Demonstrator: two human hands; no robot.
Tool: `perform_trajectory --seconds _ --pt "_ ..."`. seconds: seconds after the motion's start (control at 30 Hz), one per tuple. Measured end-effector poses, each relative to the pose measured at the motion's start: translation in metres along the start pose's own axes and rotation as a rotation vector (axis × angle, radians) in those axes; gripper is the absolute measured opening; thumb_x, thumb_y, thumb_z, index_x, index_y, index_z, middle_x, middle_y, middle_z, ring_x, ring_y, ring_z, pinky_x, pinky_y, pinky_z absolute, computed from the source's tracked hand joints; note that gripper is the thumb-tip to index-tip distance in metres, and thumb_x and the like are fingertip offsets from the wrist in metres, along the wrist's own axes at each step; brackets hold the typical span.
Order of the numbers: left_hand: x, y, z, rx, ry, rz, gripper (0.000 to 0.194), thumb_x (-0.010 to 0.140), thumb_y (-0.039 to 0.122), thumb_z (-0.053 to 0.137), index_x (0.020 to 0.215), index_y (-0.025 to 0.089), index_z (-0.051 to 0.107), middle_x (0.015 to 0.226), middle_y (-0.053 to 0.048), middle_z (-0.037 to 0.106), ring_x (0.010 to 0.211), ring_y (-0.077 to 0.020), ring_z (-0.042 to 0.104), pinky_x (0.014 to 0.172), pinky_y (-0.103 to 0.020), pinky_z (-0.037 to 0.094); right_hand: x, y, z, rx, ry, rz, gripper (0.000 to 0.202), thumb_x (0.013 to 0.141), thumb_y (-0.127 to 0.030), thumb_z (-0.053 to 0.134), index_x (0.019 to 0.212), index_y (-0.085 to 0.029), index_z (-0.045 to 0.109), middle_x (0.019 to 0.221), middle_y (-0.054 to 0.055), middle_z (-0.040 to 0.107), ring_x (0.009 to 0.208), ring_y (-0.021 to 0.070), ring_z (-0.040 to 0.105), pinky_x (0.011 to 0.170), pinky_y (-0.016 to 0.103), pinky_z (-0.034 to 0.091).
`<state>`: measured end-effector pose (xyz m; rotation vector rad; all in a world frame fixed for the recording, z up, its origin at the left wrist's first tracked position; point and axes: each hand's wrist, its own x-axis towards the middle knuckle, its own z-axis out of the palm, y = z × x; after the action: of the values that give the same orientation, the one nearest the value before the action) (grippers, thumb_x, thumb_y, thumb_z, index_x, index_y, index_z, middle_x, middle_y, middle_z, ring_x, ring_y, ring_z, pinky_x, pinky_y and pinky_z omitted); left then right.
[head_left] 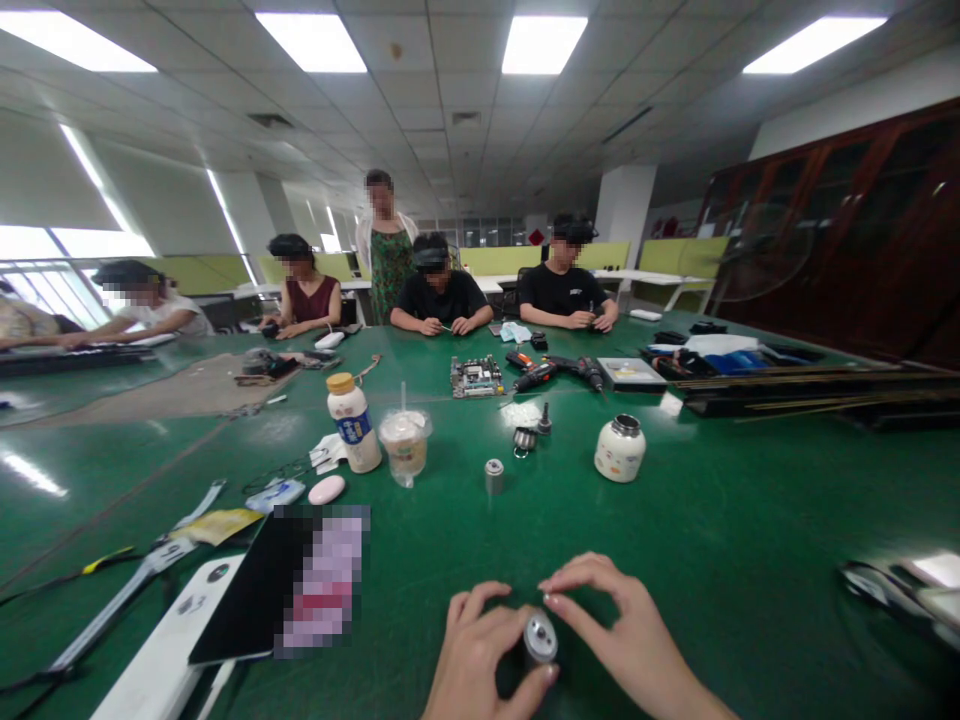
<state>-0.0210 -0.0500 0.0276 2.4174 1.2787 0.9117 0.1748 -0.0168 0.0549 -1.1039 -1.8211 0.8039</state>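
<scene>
Near the front edge of the green table, a small silver metal cylinder [540, 638] stands with its round top facing up. My left hand [484, 650] curls around its left side, thumb and index finger against it. Just to the right, my right hand [619, 620] is raised beside the cylinder's top, thumb and index fingertip nearly together; whatever is between them is too small to make out. Farther forward stands a second silver cylinder [493, 477]. Behind it lie a shiny metal cup-like part [525, 439] and a dark pointed part [544, 420].
On the green table [712, 560] stand a white jar [620, 449], a bottle [354, 425] and a plastic cup [406, 445]. A tablet [259, 590] lies at left. Beyond are a circuit board [477, 377] and power drills [555, 372]. Several people are across the table.
</scene>
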Motion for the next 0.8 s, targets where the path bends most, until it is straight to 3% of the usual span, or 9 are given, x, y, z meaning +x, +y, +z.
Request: perform_trajectory --seconds 0.1,0.27,0.37,0.47,0.57,0.7,0.8 --pt "0.001 0.000 -0.001 -0.007 -0.021 -0.019 0.033 0.080 0.032 0.072 0.111 0.025 0.069 0.097 -0.005 0.078 0.106 -0.0314 0.063 0.089 -0.047 0.049 0.011 0.019 -0.008 -0.014 0.056 0.040 0.016 0.086 -0.035 0.068 0.089 -0.021 0.074 0.090 0.007 0.077 0.089 0.0255 0.070 0.086 0.040 0.053" --pt "0.000 -0.003 0.002 -0.010 -0.039 -0.025 0.035 0.078 0.027 0.072 0.112 0.023 0.068 0.100 -0.006 0.077 0.107 -0.0324 0.062 0.089 -0.048 0.050 0.018 0.058 -0.008 -0.077 -0.013 0.045 0.015 0.082 -0.033 0.070 0.087 -0.020 0.076 0.089 0.007 0.076 0.084 0.0246 0.071 0.084 0.041 0.055" --pt "-0.001 -0.007 0.005 -0.013 -0.019 -0.012 0.039 0.076 0.023 0.072 0.114 0.023 0.067 0.104 -0.005 0.077 0.107 -0.0318 0.062 0.089 -0.046 0.051 0.017 0.066 -0.007 -0.095 -0.020 0.047 0.011 0.080 -0.031 0.072 0.085 -0.023 0.077 0.088 0.006 0.076 0.089 0.0273 0.069 0.087 0.046 0.052" --pt "-0.002 -0.010 0.008 -0.007 -0.020 -0.005 0.042 0.076 0.022 0.072 0.117 0.022 0.066 0.106 -0.006 0.077 0.107 -0.0318 0.061 0.090 -0.046 0.052 0.015 0.054 -0.008 -0.088 -0.014 0.056 0.012 0.084 -0.030 0.070 0.088 -0.022 0.077 0.090 0.007 0.076 0.091 0.0268 0.068 0.088 0.044 0.052" --pt "-0.002 -0.010 0.007 -0.005 -0.031 -0.014 0.043 0.076 0.023 0.072 0.118 0.023 0.065 0.106 -0.006 0.076 0.105 -0.0312 0.062 0.088 -0.045 0.053 0.012 0.025 -0.011 -0.026 -0.028 0.061 0.013 0.086 -0.031 0.068 0.090 -0.021 0.076 0.093 0.007 0.075 0.096 0.0255 0.067 0.090 0.041 0.051" --pt "-0.001 -0.005 0.005 -0.015 -0.022 -0.025 0.038 0.076 0.021 0.072 0.114 0.024 0.068 0.106 -0.005 0.076 0.103 -0.0291 0.062 0.087 -0.043 0.053 0.003 -0.010 -0.009 0.019 -0.134 0.027 0.005 0.083 -0.025 0.072 0.085 -0.025 0.077 0.096 0.006 0.073 0.103 0.0269 0.064 0.093 0.042 0.048" --pt "-0.001 -0.003 0.004 -0.022 -0.006 -0.014 0.036 0.075 0.018 0.072 0.110 0.023 0.069 0.104 -0.004 0.076 0.102 -0.0281 0.062 0.087 -0.042 0.054 -0.003 -0.016 -0.002 -0.013 -0.189 0.031 0.008 0.082 -0.020 0.073 0.083 -0.025 0.078 0.097 0.007 0.071 0.101 0.0266 0.065 0.090 0.042 0.049"
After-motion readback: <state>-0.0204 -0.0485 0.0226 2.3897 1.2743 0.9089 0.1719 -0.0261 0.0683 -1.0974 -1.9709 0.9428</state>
